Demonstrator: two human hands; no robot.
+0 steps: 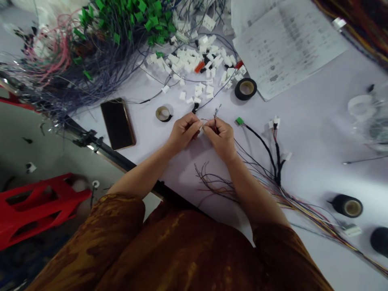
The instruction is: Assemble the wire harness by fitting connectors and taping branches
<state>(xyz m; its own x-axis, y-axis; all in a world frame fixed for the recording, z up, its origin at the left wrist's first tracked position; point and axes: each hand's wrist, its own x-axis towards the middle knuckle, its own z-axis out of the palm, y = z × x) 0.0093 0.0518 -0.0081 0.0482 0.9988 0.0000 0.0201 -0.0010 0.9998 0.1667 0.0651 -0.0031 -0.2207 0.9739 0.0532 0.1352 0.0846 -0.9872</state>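
Pinching a tiny pale piece [201, 125] with my left hand [184, 131] and thin wires [216, 114] with my right hand [222, 138], just off centre toward twelve o'clock, I risked losing the piece among white connectors [190, 60] farther that way, if my grip slipped.

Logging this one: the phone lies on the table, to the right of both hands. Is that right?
The side is wrong: the head view shows the phone lying on the table to the left of both the left hand and the right hand.
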